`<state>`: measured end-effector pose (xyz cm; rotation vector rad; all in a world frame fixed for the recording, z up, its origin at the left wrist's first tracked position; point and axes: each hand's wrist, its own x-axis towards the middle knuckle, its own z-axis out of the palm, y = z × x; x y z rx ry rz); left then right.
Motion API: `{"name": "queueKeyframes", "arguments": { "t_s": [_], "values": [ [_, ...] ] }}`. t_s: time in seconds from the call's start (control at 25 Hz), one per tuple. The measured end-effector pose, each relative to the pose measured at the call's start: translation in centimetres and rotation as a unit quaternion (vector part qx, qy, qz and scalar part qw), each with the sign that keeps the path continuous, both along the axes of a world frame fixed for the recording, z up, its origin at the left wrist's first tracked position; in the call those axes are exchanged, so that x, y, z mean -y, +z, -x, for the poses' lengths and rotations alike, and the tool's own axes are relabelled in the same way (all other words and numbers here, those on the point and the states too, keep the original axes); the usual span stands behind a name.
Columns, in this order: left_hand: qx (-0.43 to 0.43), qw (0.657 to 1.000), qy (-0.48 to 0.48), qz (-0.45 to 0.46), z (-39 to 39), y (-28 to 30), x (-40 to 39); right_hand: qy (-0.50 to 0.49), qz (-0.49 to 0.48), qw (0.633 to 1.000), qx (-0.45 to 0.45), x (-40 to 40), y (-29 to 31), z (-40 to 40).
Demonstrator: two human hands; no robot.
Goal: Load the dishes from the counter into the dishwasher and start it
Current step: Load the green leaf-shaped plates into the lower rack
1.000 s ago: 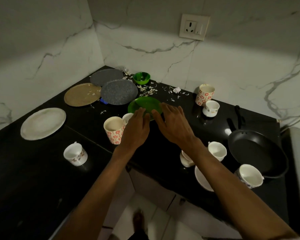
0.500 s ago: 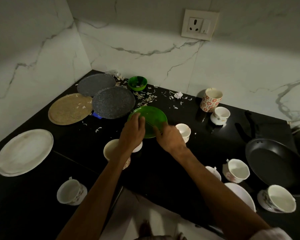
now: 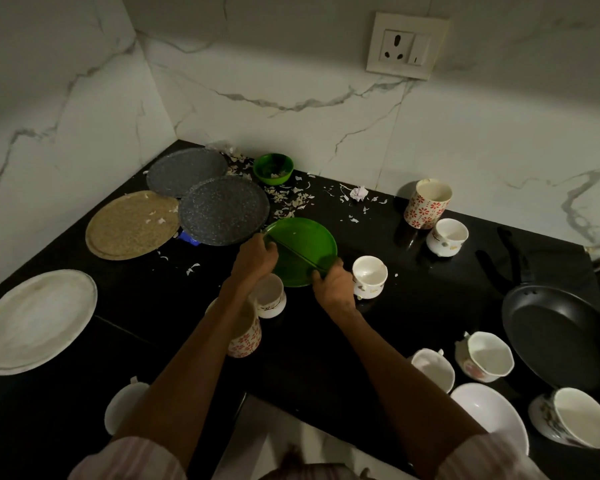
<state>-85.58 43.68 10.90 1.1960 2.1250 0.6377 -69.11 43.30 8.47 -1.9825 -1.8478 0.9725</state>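
Observation:
A green plate [image 3: 305, 244] lies in the middle of the black counter [image 3: 326, 341]. My left hand [image 3: 255, 258] grips its left rim and my right hand [image 3: 333, 284] grips its near right rim. A thin green edge runs between the two hands, so a plate seems tilted up; whether a second green plate lies beneath I cannot tell. White cups stand right beside each hand: one [image 3: 369, 275] at the right hand, one [image 3: 271, 296] under my left wrist. A floral mug [image 3: 245, 336] sits partly hidden below my left forearm.
Two grey speckled plates [image 3: 222, 209], a tan plate [image 3: 132, 225] and a white plate [image 3: 35, 322] lie to the left. A green bowl [image 3: 273, 168] and scattered peel scraps are behind. A floral mug [image 3: 428, 202], several cups, a white bowl [image 3: 489, 417] and a black pan [image 3: 561, 341] are on the right.
My hands went from hovering over the green plate to gripping its rim on both sides, and one edge has come up. The view has shifted closer over the counter.

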Motion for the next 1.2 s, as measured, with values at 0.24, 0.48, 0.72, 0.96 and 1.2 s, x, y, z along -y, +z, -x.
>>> {"name": "queueKeyframes", "arguments": {
  "t_s": [0.24,0.48,0.72,0.96,1.2],
  "values": [
    [0.009,0.999,0.035,-0.017,0.1,-0.9,-0.8,-0.092,0.071,0.985,-0.131,-1.1,-1.2,0.5],
    [0.036,0.998,0.058,-0.013,1.0,-1.3,-1.5,-0.141,0.078,0.958,-0.237,-1.6,0.4,1.0],
    [0.107,0.990,0.056,-0.072,1.9,-0.1,-1.9,-0.114,-0.031,0.956,-0.270,-2.1,2.9,1.1],
    [0.076,0.978,-0.011,-0.192,0.4,3.7,-2.6,-0.088,-0.121,0.930,-0.335,0.2,7.4,-0.7],
    [0.076,0.975,0.031,-0.206,-0.7,5.0,-3.3,-0.079,-0.151,0.933,-0.316,3.1,8.5,-2.5]
  ]
}}
